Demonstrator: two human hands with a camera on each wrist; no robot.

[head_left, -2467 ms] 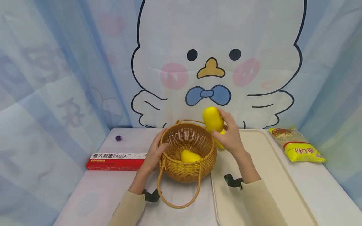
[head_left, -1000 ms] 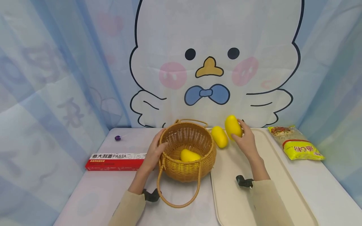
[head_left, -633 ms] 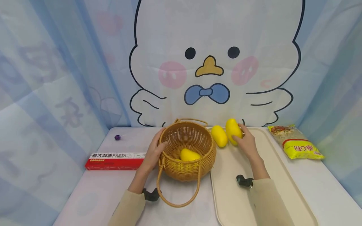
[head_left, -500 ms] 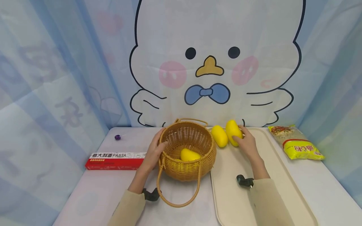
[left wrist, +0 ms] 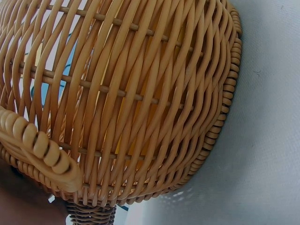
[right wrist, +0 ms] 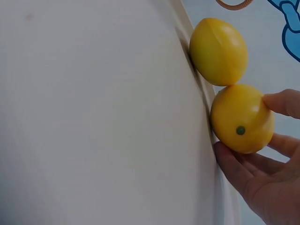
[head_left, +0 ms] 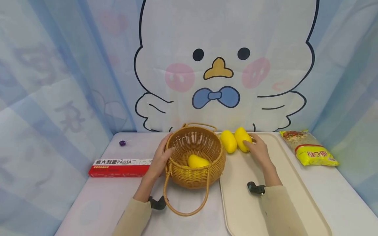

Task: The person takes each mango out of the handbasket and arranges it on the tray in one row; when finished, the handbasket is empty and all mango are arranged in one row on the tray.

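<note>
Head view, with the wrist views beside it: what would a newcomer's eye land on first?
Probably the big white cartoon bird on the backdrop, filling the upper middle. Next, the wicker basket at the table's centre, with yellow fruit inside and the left hand holding its left side. Then two bright yellow mangoes side by side at the far end of the cream tray, the right one in the right hand's grasp.

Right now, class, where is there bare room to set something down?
Free: the tray between basket and right sleeve; the table between pasta box and left sleeve. Crowded: the tray's far left corner, with two yellow fruits and the right hand.
</note>
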